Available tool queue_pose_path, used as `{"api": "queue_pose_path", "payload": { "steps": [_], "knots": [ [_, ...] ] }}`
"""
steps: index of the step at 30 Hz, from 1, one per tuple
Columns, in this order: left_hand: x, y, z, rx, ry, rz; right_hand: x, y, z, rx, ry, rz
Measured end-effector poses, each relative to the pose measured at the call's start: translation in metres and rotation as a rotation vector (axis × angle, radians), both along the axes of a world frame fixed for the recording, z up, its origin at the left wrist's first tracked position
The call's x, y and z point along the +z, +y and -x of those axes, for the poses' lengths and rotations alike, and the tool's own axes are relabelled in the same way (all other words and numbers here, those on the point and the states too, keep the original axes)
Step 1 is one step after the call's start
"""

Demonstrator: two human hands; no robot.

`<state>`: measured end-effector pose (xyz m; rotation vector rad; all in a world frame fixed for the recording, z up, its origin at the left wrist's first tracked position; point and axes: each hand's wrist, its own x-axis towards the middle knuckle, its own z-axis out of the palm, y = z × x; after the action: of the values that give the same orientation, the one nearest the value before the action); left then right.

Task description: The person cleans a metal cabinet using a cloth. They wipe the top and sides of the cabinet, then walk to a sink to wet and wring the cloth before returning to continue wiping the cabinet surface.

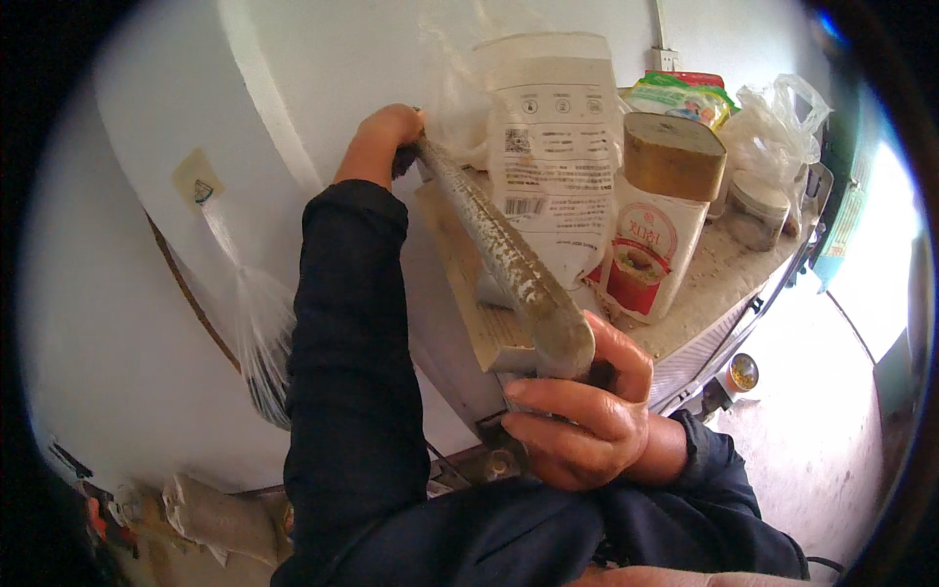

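A long, narrow object with rounded ends and a flaking grey-brown and white surface (502, 238) slants across the middle of the view. It may be the edge of a dusty lid or tray; its underside is hidden. My left hand (389, 136) grips its far end near the wall, with the fingers mostly out of sight. Around the near end curls my right hand (587, 425), its thumb side and fingers bent underneath. Just below and behind the object lies a beige panel or shallow tray (455, 271). A white printed plastic bag (554, 154) stands right behind it.
On the dusty tabletop (722, 271) stand a red-and-white container with a brown lid (649, 235), a lidded jar (759, 209) and a clear plastic bag (774, 132). Another plastic bag (253, 330) hangs on the wall at left. A sack (220, 517) lies low left.
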<state>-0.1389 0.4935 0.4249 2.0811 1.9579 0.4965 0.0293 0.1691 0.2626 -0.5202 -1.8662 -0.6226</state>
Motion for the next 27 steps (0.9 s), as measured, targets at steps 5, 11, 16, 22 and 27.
{"api": "queue_pose_path", "payload": {
  "steps": [5, 11, 16, 22, 27],
  "knots": [
    [-0.006, 0.002, -0.002, -0.059, 0.0, -0.045, 0.0, 0.001, 0.001, -0.029, 0.027, 0.021],
    [-0.013, 0.039, 0.036, -0.472, 0.233, -0.299, 0.002, 0.002, 0.01, -0.028, 0.065, -0.014],
    [-0.019, -0.02, 0.02, -0.653, 0.206, -0.456, 0.002, 0.003, 0.007, -0.048, 0.072, -0.023],
    [-0.027, -0.086, 0.018, -0.706, 0.081, -0.465, 0.002, -0.001, 0.011, -0.032, 0.111, -0.012],
    [-0.026, -0.163, 0.016, -0.728, -0.033, -0.324, 0.003, -0.002, 0.012, -0.022, 0.105, -0.025]
  ]
}}
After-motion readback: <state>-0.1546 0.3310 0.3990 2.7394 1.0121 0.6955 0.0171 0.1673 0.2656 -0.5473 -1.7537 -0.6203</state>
